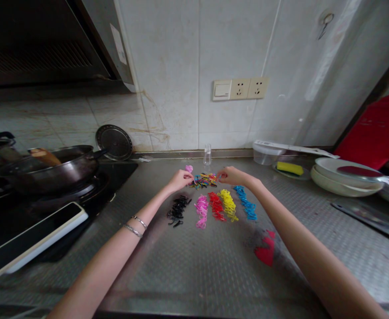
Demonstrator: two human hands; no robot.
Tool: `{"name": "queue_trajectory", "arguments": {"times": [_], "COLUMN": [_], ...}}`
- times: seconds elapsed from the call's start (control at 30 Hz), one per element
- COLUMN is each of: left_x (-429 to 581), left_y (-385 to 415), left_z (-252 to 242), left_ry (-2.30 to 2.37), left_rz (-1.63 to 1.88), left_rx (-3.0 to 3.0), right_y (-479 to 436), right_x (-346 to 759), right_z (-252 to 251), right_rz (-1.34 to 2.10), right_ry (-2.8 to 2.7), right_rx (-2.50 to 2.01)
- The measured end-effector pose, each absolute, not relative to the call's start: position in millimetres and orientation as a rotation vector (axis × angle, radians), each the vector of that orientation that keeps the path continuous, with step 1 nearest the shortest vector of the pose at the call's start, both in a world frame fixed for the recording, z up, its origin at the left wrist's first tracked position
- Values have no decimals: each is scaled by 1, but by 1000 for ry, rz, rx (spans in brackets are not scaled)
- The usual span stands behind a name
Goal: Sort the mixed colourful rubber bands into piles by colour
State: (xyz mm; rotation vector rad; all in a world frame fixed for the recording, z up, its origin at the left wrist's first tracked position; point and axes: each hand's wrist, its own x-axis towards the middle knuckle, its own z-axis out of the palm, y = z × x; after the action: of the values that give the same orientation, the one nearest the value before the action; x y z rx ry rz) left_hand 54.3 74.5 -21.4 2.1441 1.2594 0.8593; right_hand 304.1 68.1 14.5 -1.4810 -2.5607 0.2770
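A mixed heap of small coloured elastic bands [204, 180] lies on the metal counter between my hands. At its left edge, my left hand [179, 180] is closed in a pinch; what the fingertips hold is too small to make out. Across the heap, my right hand [231, 176] has its fingers curled together at the right edge, its contents also unclear. Nearer to me are separate rows of black bands [179, 208], pink bands [201, 211], red bands [216, 206], yellow bands [228, 205] and blue bands [246, 203]. A small pink object [189, 168] shows just behind my left hand.
Behind the heap stands a small clear bottle [207, 156]. Left are a pan [55, 170] on the stove and a white-edged device [38, 239]. To the right sit a plastic tub [267, 155], a yellow sponge [290, 168], bowls [343, 184] and a cleaver-like blade [370, 219].
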Motion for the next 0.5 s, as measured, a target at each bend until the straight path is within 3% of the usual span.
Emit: {"name": "queue_trajectory", "arguments": {"times": [0.3,0.5], "left_x": [63,79], "left_y": [70,58], "left_z": [-15,-10], "left_ry": [1140,1088], "left_rz": [930,861], "left_rx": [2060,2070], "right_y": [52,45], "right_x": [276,271], "right_z": [18,20], "right_rz": [383,267], "right_ry": [-2502,-2559], "right_rx": [-1245,-1276]}}
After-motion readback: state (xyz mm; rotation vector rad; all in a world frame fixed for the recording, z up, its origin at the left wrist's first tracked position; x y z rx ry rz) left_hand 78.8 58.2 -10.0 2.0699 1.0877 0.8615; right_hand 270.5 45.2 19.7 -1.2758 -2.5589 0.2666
